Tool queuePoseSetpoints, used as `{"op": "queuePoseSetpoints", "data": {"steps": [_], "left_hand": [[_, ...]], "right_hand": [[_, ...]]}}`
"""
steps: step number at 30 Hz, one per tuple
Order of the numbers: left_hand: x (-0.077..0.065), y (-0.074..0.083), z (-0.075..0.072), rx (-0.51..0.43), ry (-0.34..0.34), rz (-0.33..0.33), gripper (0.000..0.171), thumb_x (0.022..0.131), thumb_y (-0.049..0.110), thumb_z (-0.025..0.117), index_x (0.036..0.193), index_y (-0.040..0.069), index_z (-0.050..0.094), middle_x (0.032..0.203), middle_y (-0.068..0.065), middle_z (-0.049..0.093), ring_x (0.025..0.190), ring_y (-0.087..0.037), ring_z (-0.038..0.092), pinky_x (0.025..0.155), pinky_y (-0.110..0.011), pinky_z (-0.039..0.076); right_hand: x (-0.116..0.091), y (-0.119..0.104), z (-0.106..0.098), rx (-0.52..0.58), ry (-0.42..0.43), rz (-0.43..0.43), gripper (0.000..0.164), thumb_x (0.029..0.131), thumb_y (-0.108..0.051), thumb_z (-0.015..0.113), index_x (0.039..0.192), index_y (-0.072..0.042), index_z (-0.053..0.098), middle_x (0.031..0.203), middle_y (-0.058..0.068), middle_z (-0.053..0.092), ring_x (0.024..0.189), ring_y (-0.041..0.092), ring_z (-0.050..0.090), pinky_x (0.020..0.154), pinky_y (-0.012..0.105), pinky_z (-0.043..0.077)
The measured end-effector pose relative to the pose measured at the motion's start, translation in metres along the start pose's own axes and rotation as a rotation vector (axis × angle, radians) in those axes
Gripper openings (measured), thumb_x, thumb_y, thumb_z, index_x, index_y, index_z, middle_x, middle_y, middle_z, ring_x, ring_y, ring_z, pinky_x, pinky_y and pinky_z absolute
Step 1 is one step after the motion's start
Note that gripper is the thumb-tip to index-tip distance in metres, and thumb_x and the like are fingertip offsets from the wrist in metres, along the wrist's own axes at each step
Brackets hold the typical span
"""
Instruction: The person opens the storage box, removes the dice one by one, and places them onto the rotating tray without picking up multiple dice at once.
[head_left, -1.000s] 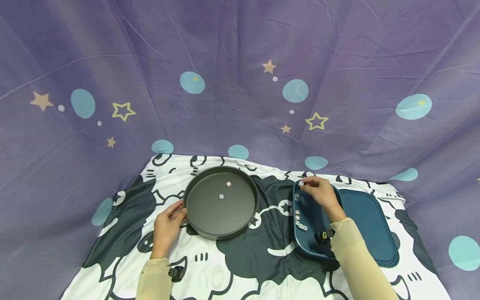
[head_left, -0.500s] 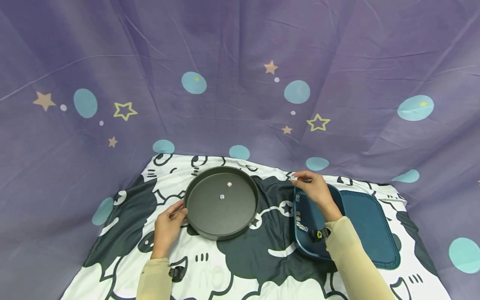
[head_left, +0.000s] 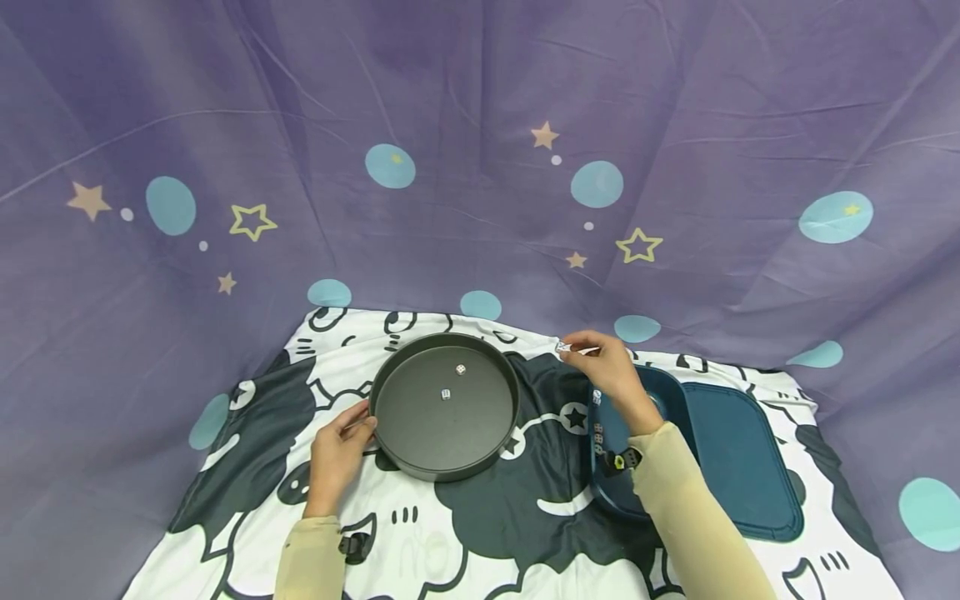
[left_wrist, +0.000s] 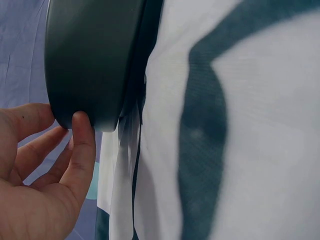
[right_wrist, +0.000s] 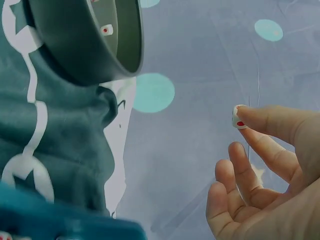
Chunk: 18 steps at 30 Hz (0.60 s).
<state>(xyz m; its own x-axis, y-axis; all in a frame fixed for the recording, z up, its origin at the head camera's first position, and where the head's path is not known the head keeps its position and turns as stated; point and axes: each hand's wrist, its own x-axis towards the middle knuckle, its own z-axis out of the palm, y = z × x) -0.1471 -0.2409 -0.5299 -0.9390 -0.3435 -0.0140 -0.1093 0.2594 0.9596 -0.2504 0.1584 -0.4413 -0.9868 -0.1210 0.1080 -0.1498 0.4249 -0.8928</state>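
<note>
My left hand (head_left: 335,465) holds the left side of a round dark pan (head_left: 442,433). Its thumb presses the outer wall in the left wrist view, and the index fingertip is right at the rim. Inside the pan lie two small white dice, an upper die (head_left: 461,369) and a lower die (head_left: 446,394). Between thumb and index finger my right hand (head_left: 606,371) pinches another white die (right_wrist: 238,117) with a red pip showing. That hand is just beyond the back left corner of a blue box (head_left: 686,437); its other fingers are loosely bent.
Several dice (head_left: 597,433) line the box's left side, partly hidden by my right wrist. A flat blue lid (head_left: 746,467) lies right of the box. The cartoon-print cloth (head_left: 405,533) covers the table, and a purple curtain (head_left: 450,233) hangs behind.
My right hand has lifted the die from the back left of the box and carried it left over the rim toward the pan. The left hand and the pan stay put.
</note>
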Motion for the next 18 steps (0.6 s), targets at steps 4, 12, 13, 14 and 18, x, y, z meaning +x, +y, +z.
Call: {"op": "queuePoseSetpoints", "data": {"steps": [4, 12, 13, 14, 18], "left_hand": [[0.000, -0.001, 0.000, 0.004, -0.003, 0.002, 0.038, 0.096, 0.009, 0.068, 0.133, 0.000, 0.063, 0.125, -0.018, 0.066, 0.091, 0.002, 0.067, 0.075, -0.018, 0.059], [-0.001, 0.000, 0.000, 0.022, 0.000, -0.005, 0.038, 0.097, 0.011, 0.068, 0.133, 0.002, 0.063, 0.125, -0.016, 0.067, 0.091, 0.001, 0.067, 0.075, -0.018, 0.060], [-0.001, 0.000, 0.000, 0.023, 0.001, -0.005, 0.038, 0.097, 0.011, 0.068, 0.133, 0.002, 0.063, 0.125, -0.016, 0.067, 0.091, 0.001, 0.067, 0.075, -0.019, 0.060], [-0.001, -0.001, 0.000, 0.024, 0.003, -0.004, 0.038, 0.097, 0.011, 0.068, 0.133, 0.002, 0.063, 0.125, -0.015, 0.067, 0.091, 0.001, 0.067, 0.075, -0.019, 0.060], [0.000, -0.001, -0.001, 0.024, 0.011, -0.001, 0.037, 0.096, 0.011, 0.068, 0.132, 0.002, 0.064, 0.124, -0.016, 0.067, 0.093, -0.004, 0.069, 0.074, -0.019, 0.060]], "right_hand": [[0.005, -0.007, 0.008, -0.003, -0.013, -0.022, 0.024, 0.089, -0.012, 0.077, 0.112, -0.004, 0.074, 0.100, 0.012, 0.068, 0.081, 0.027, 0.060, 0.066, 0.033, 0.051], [0.010, -0.019, 0.026, -0.009, -0.053, -0.032, 0.024, 0.090, -0.015, 0.076, 0.112, -0.005, 0.075, 0.101, 0.010, 0.070, 0.077, 0.024, 0.061, 0.063, 0.032, 0.052], [0.011, -0.020, 0.028, -0.006, -0.057, -0.040, 0.024, 0.090, -0.014, 0.076, 0.111, -0.005, 0.074, 0.101, 0.011, 0.071, 0.078, 0.024, 0.061, 0.065, 0.032, 0.052], [0.012, -0.022, 0.031, 0.000, -0.062, -0.045, 0.023, 0.090, -0.013, 0.076, 0.111, -0.004, 0.074, 0.100, 0.011, 0.071, 0.079, 0.025, 0.062, 0.066, 0.032, 0.053], [0.017, -0.026, 0.041, 0.001, -0.071, -0.059, 0.021, 0.089, -0.011, 0.076, 0.110, -0.004, 0.075, 0.099, 0.010, 0.072, 0.085, 0.029, 0.063, 0.070, 0.033, 0.054]]}}
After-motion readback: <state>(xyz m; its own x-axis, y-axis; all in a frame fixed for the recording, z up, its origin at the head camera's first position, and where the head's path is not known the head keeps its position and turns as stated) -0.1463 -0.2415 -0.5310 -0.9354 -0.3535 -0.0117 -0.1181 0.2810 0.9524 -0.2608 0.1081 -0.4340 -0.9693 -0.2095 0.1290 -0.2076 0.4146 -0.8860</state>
